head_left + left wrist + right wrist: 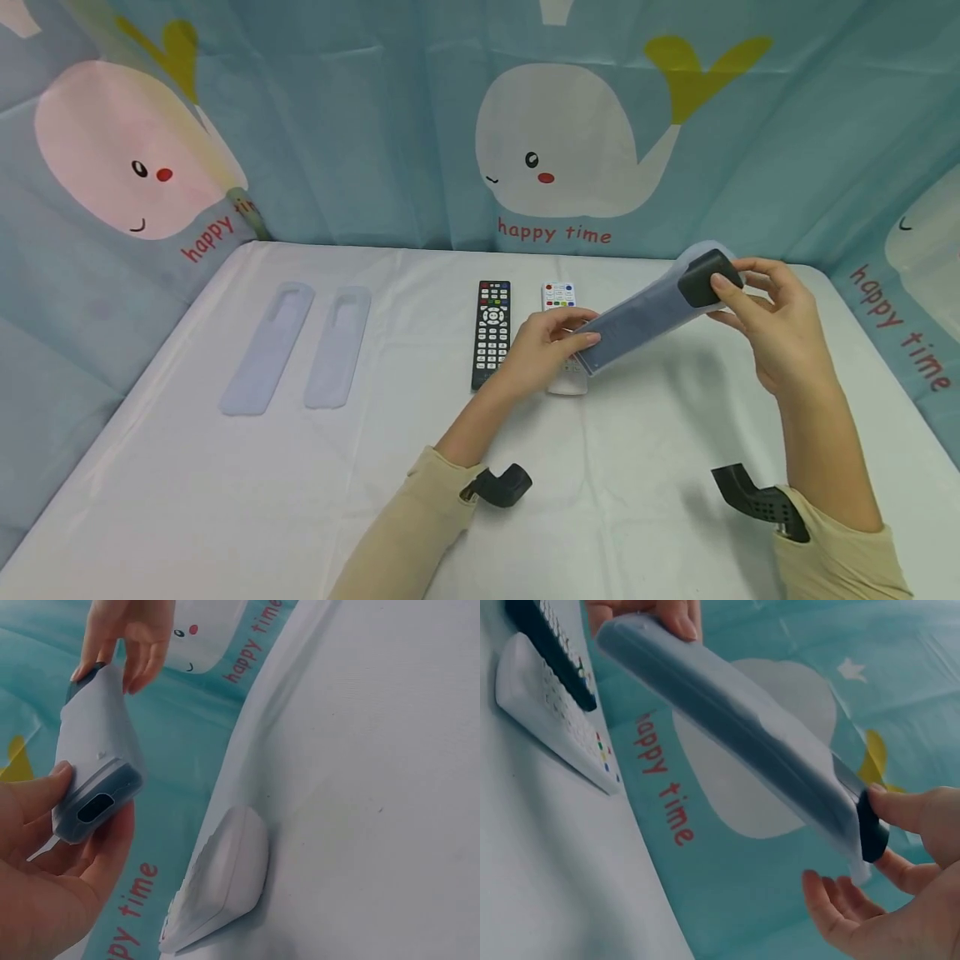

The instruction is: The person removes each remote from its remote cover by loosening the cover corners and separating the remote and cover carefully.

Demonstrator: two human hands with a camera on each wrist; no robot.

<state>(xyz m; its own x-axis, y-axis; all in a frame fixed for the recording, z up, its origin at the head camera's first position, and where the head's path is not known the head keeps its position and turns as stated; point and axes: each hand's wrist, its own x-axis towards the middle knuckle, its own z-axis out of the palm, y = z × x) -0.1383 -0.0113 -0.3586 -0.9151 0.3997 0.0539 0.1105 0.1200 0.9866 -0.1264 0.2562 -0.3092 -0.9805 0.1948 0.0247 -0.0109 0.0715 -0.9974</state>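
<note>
A translucent bluish-white sleeve-like cover is held up slantwise above the table, with a dark remote control mostly inside it. The remote's black end pokes out at the upper right. My left hand grips the cover's lower end between thumb and fingers. In the left wrist view that cover end shows a small oblong opening. My right hand pinches the black end of the remote between thumb and fingers. The remote's keys are hidden by the cover.
A black remote lies on the white-covered table, beside a white remote partly hidden behind my left hand. Two flat translucent covers lie at the left. A whale-print curtain hangs along the table's back edge.
</note>
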